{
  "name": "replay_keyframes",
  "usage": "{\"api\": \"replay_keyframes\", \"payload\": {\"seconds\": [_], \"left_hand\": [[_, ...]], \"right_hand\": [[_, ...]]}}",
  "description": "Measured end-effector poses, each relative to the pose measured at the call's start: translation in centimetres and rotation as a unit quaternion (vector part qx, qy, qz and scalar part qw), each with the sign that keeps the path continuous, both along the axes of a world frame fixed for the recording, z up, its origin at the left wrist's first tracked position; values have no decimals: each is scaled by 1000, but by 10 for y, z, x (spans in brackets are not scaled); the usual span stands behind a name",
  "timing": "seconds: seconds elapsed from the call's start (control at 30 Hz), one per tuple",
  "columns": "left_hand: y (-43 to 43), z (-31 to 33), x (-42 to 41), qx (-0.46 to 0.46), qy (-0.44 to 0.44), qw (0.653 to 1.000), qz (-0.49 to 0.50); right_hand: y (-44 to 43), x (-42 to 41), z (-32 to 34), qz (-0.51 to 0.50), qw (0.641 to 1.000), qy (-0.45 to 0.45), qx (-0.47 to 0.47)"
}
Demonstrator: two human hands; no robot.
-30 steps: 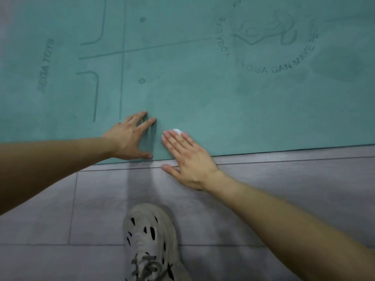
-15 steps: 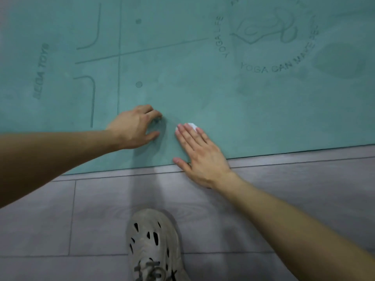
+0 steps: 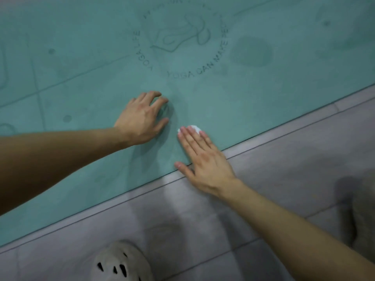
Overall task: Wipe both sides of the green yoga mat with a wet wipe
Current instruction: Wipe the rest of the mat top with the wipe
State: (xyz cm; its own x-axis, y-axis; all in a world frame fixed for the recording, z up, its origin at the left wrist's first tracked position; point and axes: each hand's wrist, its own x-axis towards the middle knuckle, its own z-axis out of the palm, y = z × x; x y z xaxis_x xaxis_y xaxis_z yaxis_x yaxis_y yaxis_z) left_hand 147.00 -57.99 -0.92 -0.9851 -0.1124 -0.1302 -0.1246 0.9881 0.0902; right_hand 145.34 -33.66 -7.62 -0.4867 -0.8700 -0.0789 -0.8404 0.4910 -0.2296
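Head view, the only one: the green yoga mat (image 3: 263, 102) lies flat on a floor (image 3: 288, 159) of grey tiles with thin grout lines. The mat fills the upper part of the view, and its near edge runs diagonally from lower left up to the right. The surface looks matte and slightly suede-like, with thin lines and small dots printed on the left part. There's also a round logo (image 3: 182, 43), a loopy line drawing ringed by lettering that includes "YOGA CAN MAKE". A darker oval patch (image 3: 251, 51) sits just right of the logo.

The left hand (image 3: 140, 120) is on the mat near that edge. Its fingers are arched with the tips touching the surface, so the grip is loose with nothing in it.

The right hand (image 3: 205, 165) lies flat across the mat's near edge, thumb right on the border and the heel over the tile. Its straight fingers press down on the wet wipe (image 3: 194, 127). That's a small, crumpled white wad poking out past the fingertips, so the grip isn't curled around it.

A pale perforated clog-style shoe (image 3: 121, 262) sits at the floor's bottom edge.
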Motion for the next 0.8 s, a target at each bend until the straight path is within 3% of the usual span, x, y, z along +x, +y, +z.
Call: {"api": "replay_keyframes", "payload": {"seconds": [0.07,0.2,0.27,0.33,0.47,0.53,0.63,0.73,0.8], "left_hand": [[5,1,-18,-10,-24,1000,-6],[15,-1,-39,3,-97,995,22],[15,-1,-42,8,-118,993,28],[9,0,-41,7,-131,991,19],[-3,7,-40,-19,-186,982,-30],[-5,10,-43,-33,-212,976,-45],[-3,14,-47,-57,-215,973,-61],[-2,12,-44,-52,-193,978,-57],[-4,10,-42,-41,-181,981,-57]], "right_hand": [[30,-39,0,-11,1000,21,-4],[85,-120,4,-225,973,16,42],[70,-110,5,-257,966,19,33],[38,-64,3,-185,983,11,8],[9,11,2,94,995,-12,7],[32,-18,0,112,994,3,-6],[82,-97,2,-60,997,23,29],[95,-133,10,-236,970,12,54],[64,-98,7,-216,976,5,20]]}}
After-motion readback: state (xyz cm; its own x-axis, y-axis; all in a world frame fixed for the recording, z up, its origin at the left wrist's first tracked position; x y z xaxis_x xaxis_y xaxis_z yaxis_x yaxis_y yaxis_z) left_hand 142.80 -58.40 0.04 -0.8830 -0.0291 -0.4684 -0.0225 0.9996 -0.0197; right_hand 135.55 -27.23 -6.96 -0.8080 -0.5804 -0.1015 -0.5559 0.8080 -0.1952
